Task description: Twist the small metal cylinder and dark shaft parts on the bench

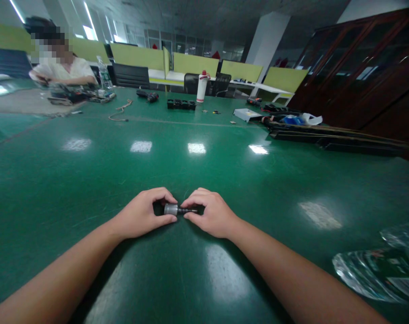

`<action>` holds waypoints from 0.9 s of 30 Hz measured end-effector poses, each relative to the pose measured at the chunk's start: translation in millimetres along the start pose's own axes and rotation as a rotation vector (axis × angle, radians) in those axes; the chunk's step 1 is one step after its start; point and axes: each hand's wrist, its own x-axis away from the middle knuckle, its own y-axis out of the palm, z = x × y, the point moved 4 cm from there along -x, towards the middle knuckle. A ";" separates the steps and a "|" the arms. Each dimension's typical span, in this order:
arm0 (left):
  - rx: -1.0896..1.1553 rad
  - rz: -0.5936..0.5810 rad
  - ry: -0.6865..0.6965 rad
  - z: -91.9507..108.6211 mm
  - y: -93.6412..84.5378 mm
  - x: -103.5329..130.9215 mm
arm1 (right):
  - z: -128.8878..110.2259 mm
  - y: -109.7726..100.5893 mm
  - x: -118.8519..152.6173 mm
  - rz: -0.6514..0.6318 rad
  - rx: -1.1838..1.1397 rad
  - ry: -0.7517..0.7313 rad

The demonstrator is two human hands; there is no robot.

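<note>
A small silver metal cylinder with a thin, dark, ridged shaft [171, 209], like a small motor, lies level on the green table [197, 171] or just over it. My left hand [145, 213] curls around the cylinder from the left, thumb below and forefinger above it. From the right, my right hand [211, 212] closes thumb and fingers about the shaft, which points right toward the palm. The fingertips of both hands nearly meet at the part's middle. Whether every fingertip presses on the metal is hard to make out.
Water bottles [376, 274] lie at the lower right. Across the table are a white cup [202, 87], a black slotted holder [181, 104], a power tool [147, 96], a cord [121, 110] and dark strips [326, 135]. Another person [62, 67] sits at the far left.
</note>
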 end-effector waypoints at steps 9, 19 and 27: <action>0.068 -0.012 -0.023 0.2 0.4 -0.7 | -1.3 2.0 1.6 -0.018 0.031 -0.021; 0.032 -0.016 -0.023 1.1 1.0 -0.9 | -1.7 3.1 1.5 -0.029 0.050 -0.040; 0.011 -0.024 -0.024 0.8 1.4 0.2 | -3.3 0.5 1.2 -0.010 0.042 0.001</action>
